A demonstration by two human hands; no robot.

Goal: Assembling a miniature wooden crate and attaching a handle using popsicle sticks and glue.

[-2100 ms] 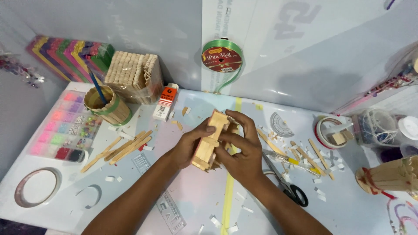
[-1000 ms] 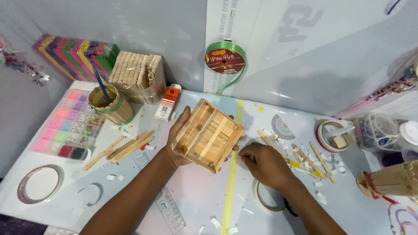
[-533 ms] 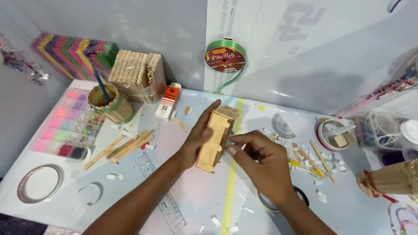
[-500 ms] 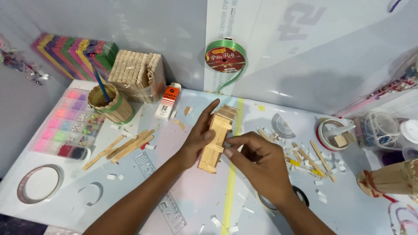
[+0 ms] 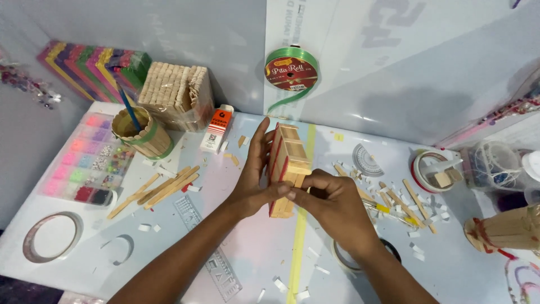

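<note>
The work in hand is a fitting or pressing step on a small craft-stick box (image 5: 288, 169), held on edge just above the middle of the counter (image 5: 253, 264). The left hand (image 5: 254, 174) lies flat against the box's 9 o'clock side, fingers extended upward along the face and thumb hooked under the lower end; it is grasping the box as a brace. The right hand (image 5: 332, 205) approaches from 4 o'clock with fingers clenched in a pinch on the lower edge of the box. Whether a separate small piece sits inside that pinch cannot be told.

Judgement: the next move calls for steady counter-pressure from the left hand while the right hand works the lower edge, as the slats are thin and a sideways load could open a joint.

Condition of the box: pale natural wood, built from flat sticks laid side by side, with cross-slats visible on the upper face. A red-pink line runs along the 9 o'clock edge. The long axis points roughly from 12 to 6 o'clock.

Surroundings: loose craft sticks (image 5: 160, 188) lie at 9 o'clock, well apart. A clear ruler (image 5: 211, 259) lies at 7 o'clock. A green ribbon spool (image 5: 291, 70) hangs on the wall at 12 o'clock. Cut stick scraps (image 5: 394, 200) litter the 3 o'clock side.
</note>
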